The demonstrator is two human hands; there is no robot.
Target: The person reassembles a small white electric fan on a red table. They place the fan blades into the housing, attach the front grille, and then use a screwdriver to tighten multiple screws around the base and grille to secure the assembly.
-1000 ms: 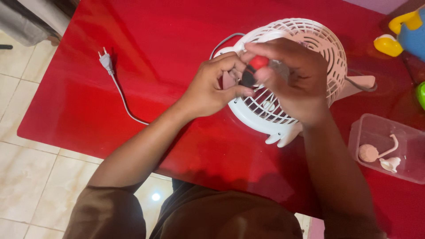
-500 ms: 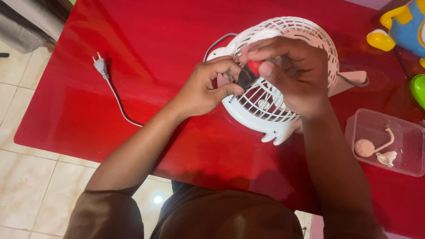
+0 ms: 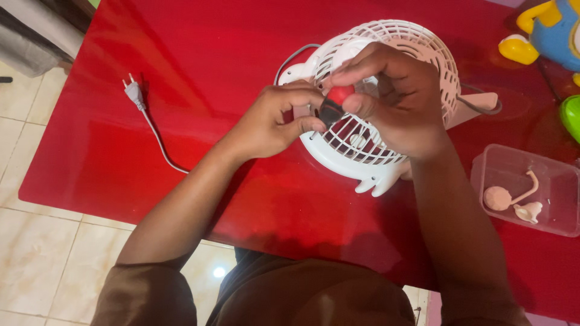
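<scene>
While the pink fan (image 3: pixel 386 96) lies grille-up on the red surface (image 3: pixel 211 54), a red-and-black screwdriver (image 3: pixel 333 104) is pinched by the right hand (image 3: pixel 393 102) and steadied by the left hand (image 3: pixel 275 121). A slip off the fastener could be caused by tilting.

You sat in a home: a glossy red table (image 3: pixel 181 121), pale floor tiles (image 3: pixel 36 253), colourful plastic toys (image 3: pixel 544 30) nearby.

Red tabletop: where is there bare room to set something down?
On the red glossy table, the far-left stretch beyond the white plug and cord and the near strip before the white plastic fan are free. The right side is crowded: clear plastic box, colourful toy.
</scene>
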